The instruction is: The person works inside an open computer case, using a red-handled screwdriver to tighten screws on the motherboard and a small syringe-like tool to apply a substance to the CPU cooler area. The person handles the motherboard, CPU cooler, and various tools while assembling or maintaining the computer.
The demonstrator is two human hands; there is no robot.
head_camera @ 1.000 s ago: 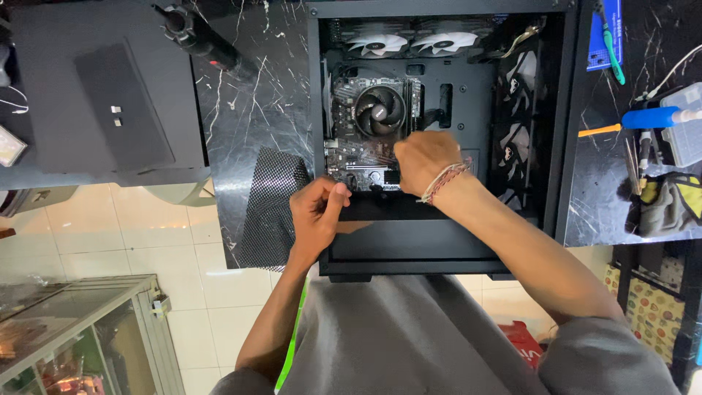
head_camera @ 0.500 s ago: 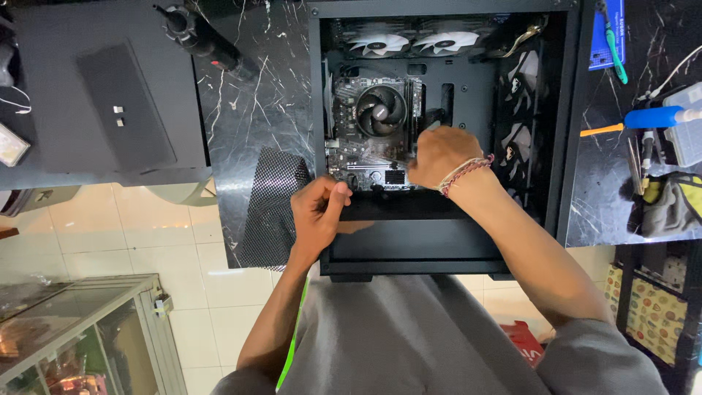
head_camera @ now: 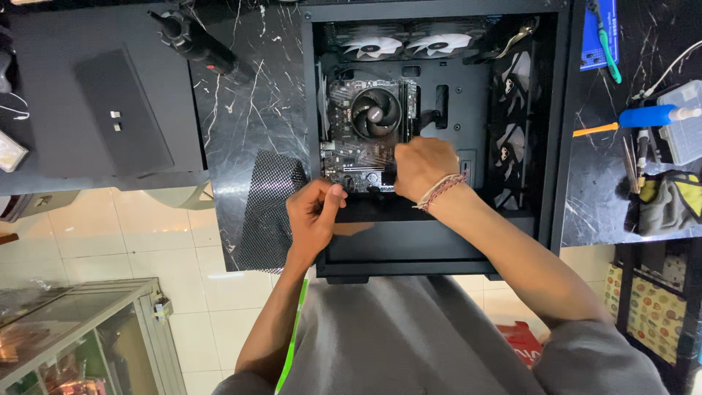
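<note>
A black computer case (head_camera: 557, 146) lies open on a black marble table (head_camera: 248, 110). Inside it sit a motherboard (head_camera: 344, 146) and a round cooler fan (head_camera: 375, 113). My right hand (head_camera: 424, 167), with a bracelet on its wrist, is clenched over the board's lower right corner; whatever it grips is hidden. My left hand (head_camera: 314, 212) rests at the case's left wall, just below the board, with thumb and fingers pinched together. A dark mesh panel (head_camera: 267, 212) lies beside that hand.
Two white fans (head_camera: 406, 45) line the case's far wall, and more fans (head_camera: 512, 139) its right side. A black panel (head_camera: 110, 95) and a black cylindrical tool (head_camera: 197, 44) lie at the left. Hand tools (head_camera: 647, 115) and a plastic box (head_camera: 684, 121) crowd the right. A glass cabinet (head_camera: 73, 344) stands below.
My right hand shifted a little right over the board, then came back left. My left hand stayed at the case's left wall.
</note>
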